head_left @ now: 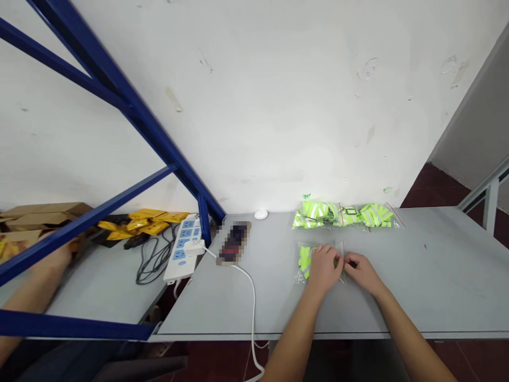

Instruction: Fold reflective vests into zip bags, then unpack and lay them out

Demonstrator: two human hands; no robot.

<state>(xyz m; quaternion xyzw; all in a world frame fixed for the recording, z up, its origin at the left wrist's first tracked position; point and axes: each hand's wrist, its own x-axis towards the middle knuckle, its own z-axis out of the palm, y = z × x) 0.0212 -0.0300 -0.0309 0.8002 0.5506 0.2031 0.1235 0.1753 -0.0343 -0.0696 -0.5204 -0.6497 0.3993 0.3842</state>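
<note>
A clear zip bag [305, 261] with a folded neon-yellow reflective strap inside lies flat on the grey table. My left hand [326, 268] rests over its right half, fingers curled at the bag's open-end strip. My right hand [362, 271] is closed in a pinch on the same edge, where a red line shows. The two hands nearly meet there, and the fingertips partly hide the bag's edge. Behind them, against the wall, sit more bagged neon-yellow reflective straps [316, 213], with another bag [376, 215] at their right end.
Left of my hands lie a phone [234, 243] with a white cable [253, 297] and a round white object [261, 214]. A power strip [183, 249] stands by the blue frame [159, 154]. Another person's arm [40, 281] reaches among yellow packets [143, 223] and cardboard boxes [47, 212].
</note>
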